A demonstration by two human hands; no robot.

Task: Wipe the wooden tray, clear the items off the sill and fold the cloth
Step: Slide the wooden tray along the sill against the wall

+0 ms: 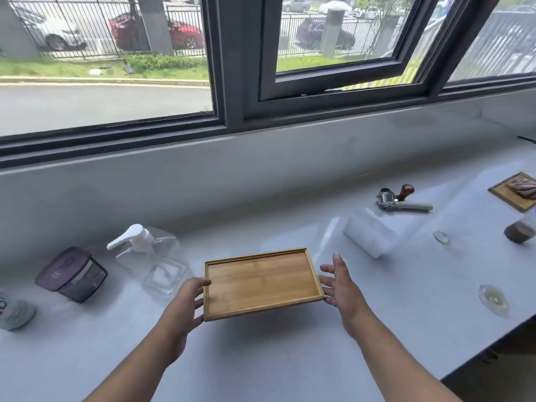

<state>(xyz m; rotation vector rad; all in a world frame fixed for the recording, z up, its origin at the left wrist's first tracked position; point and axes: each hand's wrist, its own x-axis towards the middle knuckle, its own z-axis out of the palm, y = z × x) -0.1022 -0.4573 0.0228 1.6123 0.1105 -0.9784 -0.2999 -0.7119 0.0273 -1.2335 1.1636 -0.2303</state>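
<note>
Left hand (185, 303): fingers curled round the tray's 9 o'clock edge, gripping it.
Right hand (342, 288): open, fingers spread; fingertips at the tray's 3 o'clock edge, firm hold not certain.
Tray (262, 282): centre of the sill (290, 358), between the hands; its shadow suggests the near edge sits slightly lifted, though that cannot be confirmed.
Tray, look: light bamboo, rectangular, low raised rim, empty; surface appears dry and free of marks, so whether it is wiped cannot be told.
Pump bottle (148, 250): clear, white pump, at 10 o'clock of the tray, near it.
Pouch (72, 274): dark, zipped, at 9 o'clock, beyond the bottle.
Cloth (368, 233): white, partly folded, at 2 o'clock; likely the one to fold, but blurred.
Metal tool (403, 200): beyond the cloth, at 2 o'clock.
Small board (513, 192): wooden, brown lump on it, far at 2 o'clock.
Jar (519, 230): brown contents, at 3 o'clock, well apart.
Progress: early, by judgement; the sill holds many items and the cloth is not folded.
Left: wiping if not done, clearing, folding.
</note>
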